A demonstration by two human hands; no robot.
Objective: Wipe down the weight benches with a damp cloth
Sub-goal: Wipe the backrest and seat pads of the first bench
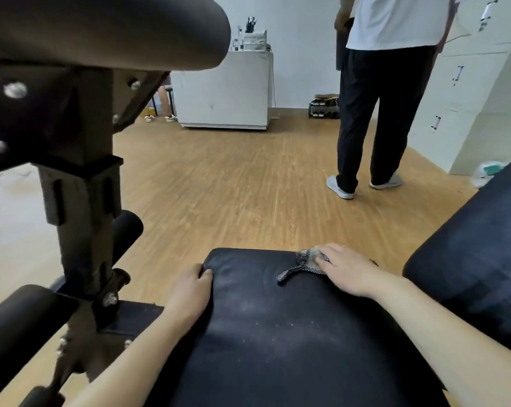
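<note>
A black padded bench seat (277, 333) fills the lower middle of the head view, with faint dusty streaks on it. My right hand (346, 270) presses a small grey patterned cloth (302, 264) flat against the far right corner of the pad; a strip of cloth trails out to the left. My left hand (191, 292) grips the pad's left edge near its far corner, fingers curled over the rim.
A black metal upright (84, 207) with foam rollers stands close on the left, under a large pad (101, 27). Another black pad (477, 259) rises at the right. A person (386, 92) stands on the wooden floor ahead. A white cabinet (224, 89) sits by the wall.
</note>
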